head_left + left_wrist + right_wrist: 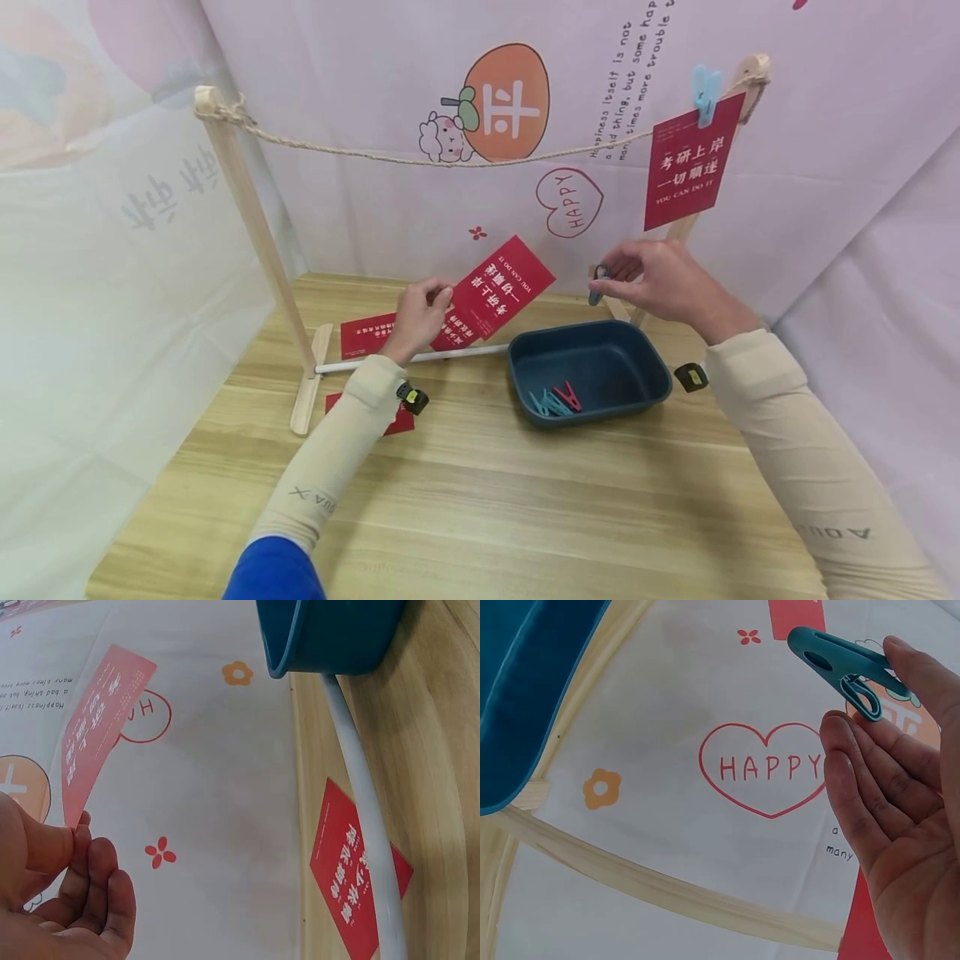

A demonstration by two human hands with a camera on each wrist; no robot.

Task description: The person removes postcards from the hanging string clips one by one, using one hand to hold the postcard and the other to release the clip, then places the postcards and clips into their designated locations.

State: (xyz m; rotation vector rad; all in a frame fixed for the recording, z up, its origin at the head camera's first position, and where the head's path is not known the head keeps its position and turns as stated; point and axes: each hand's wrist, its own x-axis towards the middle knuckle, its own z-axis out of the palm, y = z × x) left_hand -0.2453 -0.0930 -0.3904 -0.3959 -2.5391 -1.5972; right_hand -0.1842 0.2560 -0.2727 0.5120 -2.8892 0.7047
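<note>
My left hand (pixel 422 315) pinches a red card (pixel 504 287) with white lettering by one corner, between thumb and forefinger. It is raised above the table and tilted. My right hand (pixel 660 279) pinches a dark teal clothespin (pixel 597 286); in the right wrist view the clothespin (pixel 832 660) sits between thumb and fingertips. Another red card (pixel 693 167) hangs from a twine line (pixel 360 153) at the right, clipped by a light blue clothespin (pixel 706 96). Below my right hand stands a dark blue basin (pixel 600 411) with teal clothespins (pixel 551 404) and a red clothespin (pixel 568 396) inside.
The line runs between a left wooden post (pixel 258 225) and a right wooden post (pixel 682 227). A white rod (pixel 465 353) crosses low between them. Red cards (pixel 366 336) lie by the rod, and more red paper (pixel 399 421) is partly under my left forearm. A printed cloth hangs behind.
</note>
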